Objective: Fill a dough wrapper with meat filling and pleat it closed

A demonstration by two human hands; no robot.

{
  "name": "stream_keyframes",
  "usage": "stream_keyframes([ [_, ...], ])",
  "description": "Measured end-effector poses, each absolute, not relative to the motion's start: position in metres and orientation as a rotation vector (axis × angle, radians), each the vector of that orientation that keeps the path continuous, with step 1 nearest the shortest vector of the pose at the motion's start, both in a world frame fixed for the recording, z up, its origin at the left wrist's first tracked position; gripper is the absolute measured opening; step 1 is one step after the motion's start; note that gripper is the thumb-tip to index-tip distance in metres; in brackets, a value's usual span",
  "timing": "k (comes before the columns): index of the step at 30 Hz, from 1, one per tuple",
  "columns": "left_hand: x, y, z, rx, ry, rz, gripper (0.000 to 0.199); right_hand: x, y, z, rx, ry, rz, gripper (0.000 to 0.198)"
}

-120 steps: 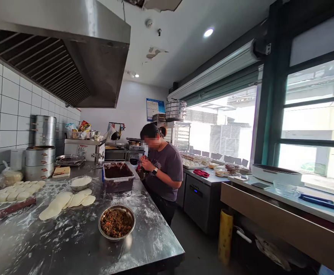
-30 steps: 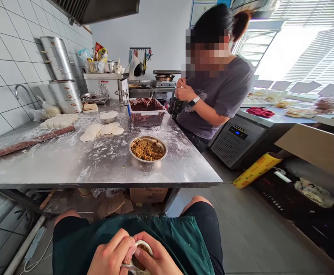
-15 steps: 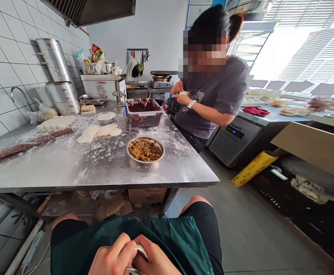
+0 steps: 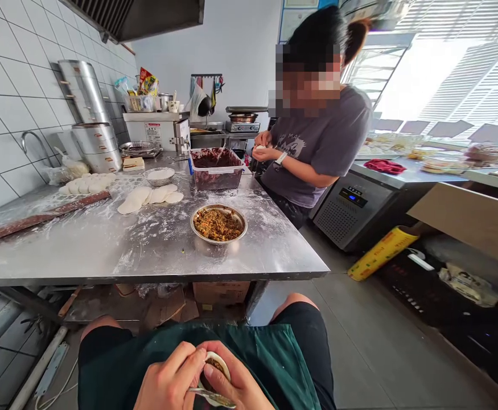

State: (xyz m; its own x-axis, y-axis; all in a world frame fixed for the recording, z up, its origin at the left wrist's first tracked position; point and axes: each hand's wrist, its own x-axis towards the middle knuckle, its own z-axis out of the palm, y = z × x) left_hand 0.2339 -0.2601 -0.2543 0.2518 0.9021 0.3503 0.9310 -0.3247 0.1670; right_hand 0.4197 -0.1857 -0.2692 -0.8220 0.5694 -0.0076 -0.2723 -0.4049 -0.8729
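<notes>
Low in front of my green apron, both my hands are closed around a round white dough wrapper (image 4: 226, 364) cupped about dark brown filling. My left hand (image 4: 167, 376) pinches the wrapper's near-left rim between thumb and fingers. From the other side my right hand (image 4: 242, 378) cradles it, thumb pressed inside over the filling. A slim metal utensil (image 4: 210, 396) pokes out from under my left fingers toward my right palm; its full shape is hidden. On the table ahead stands a metal bowl (image 4: 218, 224) of chopped brown-orange filling.
The steel table (image 4: 155, 256) carries flat dough rounds (image 4: 150, 195), a rolling pin (image 4: 46, 215), shaped dough pieces (image 4: 87, 183), a flour bowl (image 4: 159, 175) and a tub of dark red paste (image 4: 215, 171). A co-worker (image 4: 317, 131) stands at its right side, handling a small white piece.
My hands have shifted around the wrapper, so its opening and the filling now show. More of the metal utensil is visible. The co-worker's hands have dropped slightly.
</notes>
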Motion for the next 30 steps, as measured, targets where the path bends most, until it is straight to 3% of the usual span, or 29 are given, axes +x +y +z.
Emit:
stream_keyframes([
  [3,0.236,-0.260,-0.256,-2.394,-1.831,-0.578,0.018,0.415,-0.187,-0.278,-0.506,-1.386,2.192,0.044],
  [8,0.237,-0.258,-0.249,-2.464,-1.715,-0.379,0.042,0.408,-0.186,-0.290,-0.643,-1.608,1.951,0.047],
  [11,0.239,-0.256,-0.247,-2.429,-1.754,-0.394,0.022,0.406,-0.185,-0.297,-0.709,-1.661,1.968,0.047],
  [17,0.239,-0.256,-0.254,-2.485,-1.633,-0.366,0.039,0.402,-0.186,-0.317,-0.811,-1.834,1.681,0.020],
  [20,0.240,-0.258,-0.257,-2.464,-1.686,-0.413,0.024,0.404,-0.186,-0.312,-0.847,-1.864,1.781,0.013],
  [23,0.241,-0.258,-0.256,-2.469,-1.634,-0.383,0.034,0.412,-0.182,-0.295,-0.871,-1.931,1.771,0.008],
  [25,0.240,-0.257,-0.253,-2.489,-1.613,-0.343,0.040,0.418,-0.178,-0.281,-0.831,-1.954,1.824,0.017],
  [27,0.238,-0.257,-0.250,-2.489,-1.693,-0.364,0.029,0.425,-0.176,-0.269,-0.745,-1.852,1.975,0.031],
  [30,0.235,-0.257,-0.246,-2.430,-1.809,-0.485,0.022,0.429,-0.178,-0.260,-0.602,-1.592,2.111,0.030],
])
